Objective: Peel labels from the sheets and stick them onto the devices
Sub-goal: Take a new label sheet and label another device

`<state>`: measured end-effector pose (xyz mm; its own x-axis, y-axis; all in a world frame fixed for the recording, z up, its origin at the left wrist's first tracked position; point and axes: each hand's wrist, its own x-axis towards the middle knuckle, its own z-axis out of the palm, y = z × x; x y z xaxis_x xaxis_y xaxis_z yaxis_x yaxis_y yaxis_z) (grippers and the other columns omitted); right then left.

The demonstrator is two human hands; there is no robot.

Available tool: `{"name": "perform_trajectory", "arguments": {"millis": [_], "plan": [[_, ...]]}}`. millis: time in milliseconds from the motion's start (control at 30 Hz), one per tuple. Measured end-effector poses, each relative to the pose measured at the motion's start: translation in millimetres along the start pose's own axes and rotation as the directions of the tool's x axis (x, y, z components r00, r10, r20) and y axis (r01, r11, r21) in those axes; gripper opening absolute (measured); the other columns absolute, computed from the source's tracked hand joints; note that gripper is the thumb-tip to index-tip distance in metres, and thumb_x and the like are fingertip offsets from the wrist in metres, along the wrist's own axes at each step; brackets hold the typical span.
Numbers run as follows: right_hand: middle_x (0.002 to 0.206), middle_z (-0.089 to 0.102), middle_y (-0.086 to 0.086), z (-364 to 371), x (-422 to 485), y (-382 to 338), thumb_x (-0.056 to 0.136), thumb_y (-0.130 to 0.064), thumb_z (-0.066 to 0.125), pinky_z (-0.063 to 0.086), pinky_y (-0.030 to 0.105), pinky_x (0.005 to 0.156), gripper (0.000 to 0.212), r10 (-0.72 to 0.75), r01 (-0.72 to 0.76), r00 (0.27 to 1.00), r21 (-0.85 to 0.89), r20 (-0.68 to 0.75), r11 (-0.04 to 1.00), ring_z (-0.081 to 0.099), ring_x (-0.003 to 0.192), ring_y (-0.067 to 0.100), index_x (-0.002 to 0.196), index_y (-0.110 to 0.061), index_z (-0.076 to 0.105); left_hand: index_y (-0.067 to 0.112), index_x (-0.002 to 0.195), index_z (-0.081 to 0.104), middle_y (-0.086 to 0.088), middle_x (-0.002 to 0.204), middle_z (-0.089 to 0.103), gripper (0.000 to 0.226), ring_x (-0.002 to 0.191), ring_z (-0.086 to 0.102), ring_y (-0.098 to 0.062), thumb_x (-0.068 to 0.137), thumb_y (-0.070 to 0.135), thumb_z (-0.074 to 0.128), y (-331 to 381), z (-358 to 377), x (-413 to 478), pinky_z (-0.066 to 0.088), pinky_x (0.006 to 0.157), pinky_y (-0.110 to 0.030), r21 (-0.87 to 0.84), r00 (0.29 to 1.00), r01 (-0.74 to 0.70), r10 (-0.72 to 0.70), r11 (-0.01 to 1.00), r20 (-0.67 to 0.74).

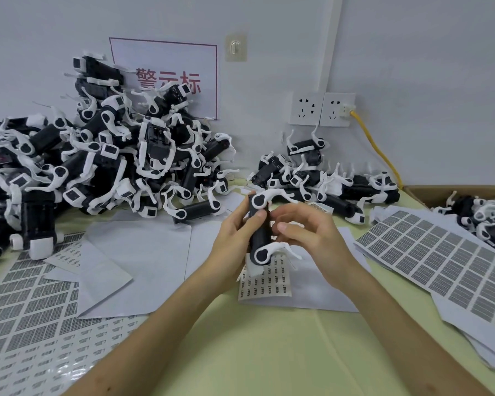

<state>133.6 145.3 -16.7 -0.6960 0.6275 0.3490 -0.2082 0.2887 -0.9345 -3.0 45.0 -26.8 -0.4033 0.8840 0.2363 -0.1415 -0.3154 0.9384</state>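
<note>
Devices (pixel 487 222) in cardboard box (pixel 415 192) (far right)

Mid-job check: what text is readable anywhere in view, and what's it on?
"警示标", in red, on the wall sign; devices partly overlap it.
Label sheets on the right and on the left: print too small to read.
Small sheet, centre: print too small to read.
Devices: no readable text.

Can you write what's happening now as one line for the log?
left hand: holds device upright | right hand: pinches device's side | label sheet: on table beneath
</note>
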Motion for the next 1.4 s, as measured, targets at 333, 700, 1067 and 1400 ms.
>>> {"name": "perform_trajectory", "arguments": {"millis": [333, 700, 1067, 1400], "plan": [[0.072, 0.067, 0.006, -7.0, 6.1, 1.6, 0.094, 0.001, 0.059, 0.052, 0.035, 0.066, 0.019, -0.025, 0.034, 0.958, 0.024, -0.286, 0.999, 0.06, 0.057, 0.019, 0.1, -0.011, 0.072, 0.016, 0.132, 0.059, -0.013, 0.114, 0.067, 0.026, 0.087, 0.068, -0.02, 0.11, 0.014, 0.045, -1.1, 1.3, 0.3, 0.061, 0.076, -0.032, -0.15, 0.996, 0.087, -0.084, 0.985, 0.028], [0.107, 0.064, -0.012, -21.8, 12.0, 2.3, 0.106, -0.04, 0.046, 0.051, 0.033, 0.078, 0.029, 0.055, -0.059, 0.973, -0.012, -0.223, 0.998, 0.062, 0.09, 0.01, 0.116, -0.037, 0.073, 0.008, 0.139, 0.06, -0.025, 0.128, 0.069, 0.043, 0.095, 0.069, -0.035, 0.101, 0.029, 0.059, 3.4, -3.5, -0.7, 0.057, 0.087, -0.047, -0.062, 0.958, 0.201, -0.183, 0.978, 0.22], [0.119, 0.071, 0.006, -37.4, 2.9, -7.8, 0.098, -0.047, 0.053, 0.047, 0.037, 0.083, 0.041, 0.176, -0.15, 0.951, -0.118, 0.253, 0.982, 0.067, 0.098, 0.027, 0.123, -0.022, 0.073, 0.008, 0.126, 0.069, -0.026, 0.119, 0.072, 0.058, 0.095, 0.07, -0.036, 0.09, 0.053, 0.062, -6.6, -29.7, 17.5, 0.056, 0.077, -0.043, -0.112, 0.866, 0.497, -0.486, 0.86, 0.116], [0.092, 0.066, 0.016, -62.5, 8.5, -7.9, 0.073, -0.044, 0.077, 0.056, 0.034, 0.065, 0.048, 0.227, -0.223, 0.958, -0.045, 0.174, 0.974, 0.062, 0.075, 0.029, 0.095, -0.002, 0.072, 0.011, 0.119, 0.063, -0.014, 0.122, 0.068, 0.019, 0.093, 0.071, -0.025, 0.109, 0.018, 0.048, 10.1, -23.4, 12.8, 0.058, 0.073, -0.033, 0.19, 0.924, 0.099, -0.019, 0.977, -0.383]]}}
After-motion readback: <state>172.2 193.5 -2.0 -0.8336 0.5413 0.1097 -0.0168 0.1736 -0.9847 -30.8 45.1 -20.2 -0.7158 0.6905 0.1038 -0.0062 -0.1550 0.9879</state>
